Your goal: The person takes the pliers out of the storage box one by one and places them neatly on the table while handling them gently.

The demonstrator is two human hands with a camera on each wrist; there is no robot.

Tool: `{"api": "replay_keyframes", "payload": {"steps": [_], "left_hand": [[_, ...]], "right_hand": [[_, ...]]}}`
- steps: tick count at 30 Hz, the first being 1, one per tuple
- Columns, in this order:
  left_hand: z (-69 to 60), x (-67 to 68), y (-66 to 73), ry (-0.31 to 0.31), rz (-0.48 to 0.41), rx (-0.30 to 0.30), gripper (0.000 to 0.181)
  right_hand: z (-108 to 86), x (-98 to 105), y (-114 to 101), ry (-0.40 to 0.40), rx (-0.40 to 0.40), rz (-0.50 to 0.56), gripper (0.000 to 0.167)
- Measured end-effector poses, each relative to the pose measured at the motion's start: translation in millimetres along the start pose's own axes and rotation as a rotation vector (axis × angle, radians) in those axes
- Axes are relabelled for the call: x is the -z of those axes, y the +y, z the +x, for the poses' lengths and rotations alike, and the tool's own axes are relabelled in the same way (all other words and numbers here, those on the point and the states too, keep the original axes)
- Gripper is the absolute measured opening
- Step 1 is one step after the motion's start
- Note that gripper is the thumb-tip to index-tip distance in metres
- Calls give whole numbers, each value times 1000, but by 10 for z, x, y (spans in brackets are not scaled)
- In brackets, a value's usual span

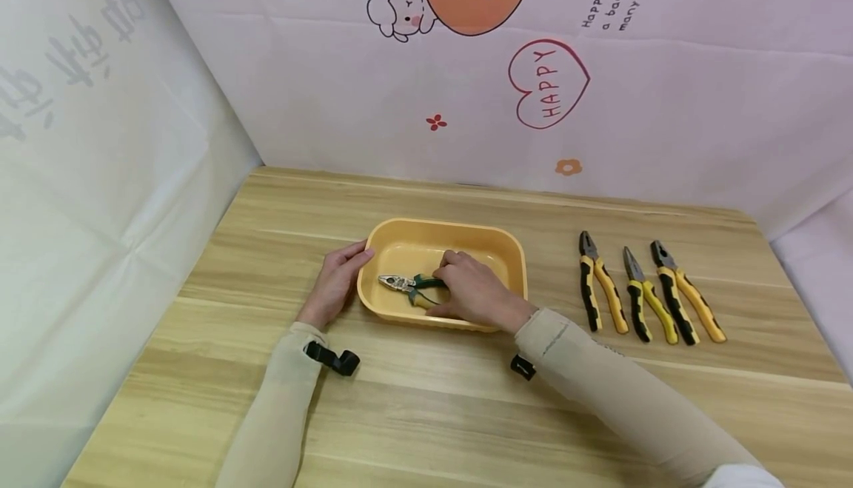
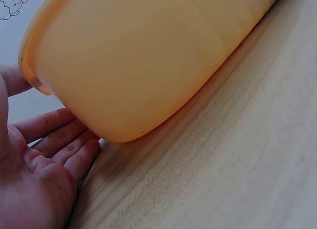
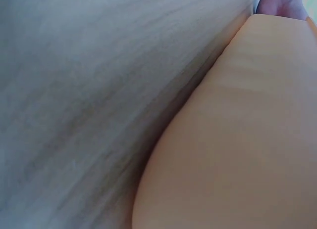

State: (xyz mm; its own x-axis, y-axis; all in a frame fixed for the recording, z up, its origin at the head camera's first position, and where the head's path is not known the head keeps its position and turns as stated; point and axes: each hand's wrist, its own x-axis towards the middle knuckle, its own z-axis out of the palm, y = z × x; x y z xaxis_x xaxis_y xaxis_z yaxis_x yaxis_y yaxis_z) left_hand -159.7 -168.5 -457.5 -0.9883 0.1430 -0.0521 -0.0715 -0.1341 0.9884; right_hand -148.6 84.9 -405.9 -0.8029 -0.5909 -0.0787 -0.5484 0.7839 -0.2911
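Note:
Pliers with green and yellow handles (image 1: 421, 300) lie inside a yellow plastic bin (image 1: 443, 230), jaws pointing left. My right hand (image 1: 476, 289) reaches in over the bin's right part and grips the handles, its fingers at the far handle and thumb at the near one; the handle ends are hidden under the hand. At the bin's left end is my left hand (image 1: 335, 281), touching the rim and outer wall. The left wrist view shows its fingers (image 2: 67, 137) nearly straight against the lower wall. In the right wrist view the bin's side wall hides the right hand.
To the right of the bin, three pliers with yellow and black handles lie in a row: one pair (image 1: 600, 281), a long-nosed pair (image 1: 648, 295) and another (image 1: 686, 292). They rest on a wooden table (image 1: 426, 399). A printed white cloth (image 1: 333, 103) hangs behind.

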Motion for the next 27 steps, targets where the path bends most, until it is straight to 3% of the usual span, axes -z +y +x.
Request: {"api": "replay_keyframes", "payload": {"steps": [9,19,27], "left_hand": [[5,-6,-12,6,-12,-1,47],[15,-11,-15,5,-35,-3,45],[4,-9,2,1,-14,-14,47]], "right_hand": [[1,-23,9,24,10,56,63],[10,-20,22,56,57,64,47],[-5,1,27,46,57,107,48]]}}
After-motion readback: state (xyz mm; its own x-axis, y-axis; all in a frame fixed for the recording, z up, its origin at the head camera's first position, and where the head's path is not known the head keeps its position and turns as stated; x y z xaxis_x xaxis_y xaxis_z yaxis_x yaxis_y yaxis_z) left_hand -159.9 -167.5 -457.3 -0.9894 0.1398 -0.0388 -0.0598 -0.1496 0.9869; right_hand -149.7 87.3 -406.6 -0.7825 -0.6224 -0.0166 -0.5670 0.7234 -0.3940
